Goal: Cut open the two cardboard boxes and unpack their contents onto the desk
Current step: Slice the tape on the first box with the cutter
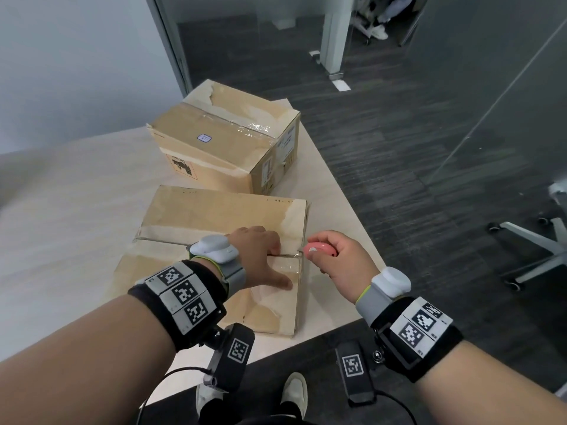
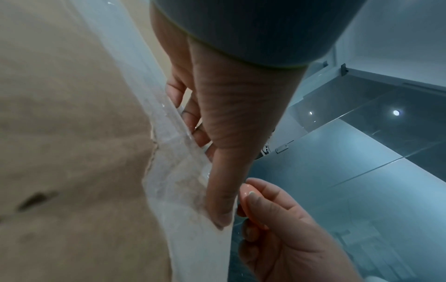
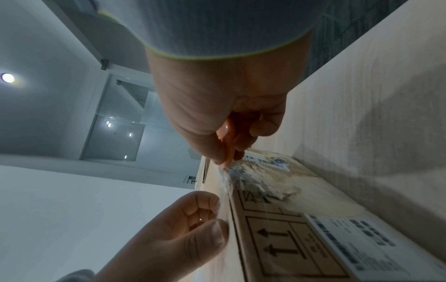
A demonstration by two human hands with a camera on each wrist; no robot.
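Two taped cardboard boxes stand on the light wood desk (image 1: 76, 210). The flat near box (image 1: 214, 216) lies in front of me, and the taller far box (image 1: 227, 139) stands behind it. My left hand (image 1: 260, 259) rests on the near box's top by the right end of its taped seam, thumb flat on the clear tape (image 2: 173, 171) and bent fingertips at the seam. My right hand (image 1: 340, 265) grips a small pink cutter (image 1: 319, 250). The cutter's tip (image 3: 228, 162) meets the tape at the box's right edge, just beside the left thumb (image 2: 217, 200).
The desk's right edge runs diagonally close to both boxes, with dark carpet floor beyond. An office chair base (image 1: 537, 246) stands on the right near a glass wall. The desk's front edge is just below my wrists. To the left of the boxes the desk top shows bare wood.
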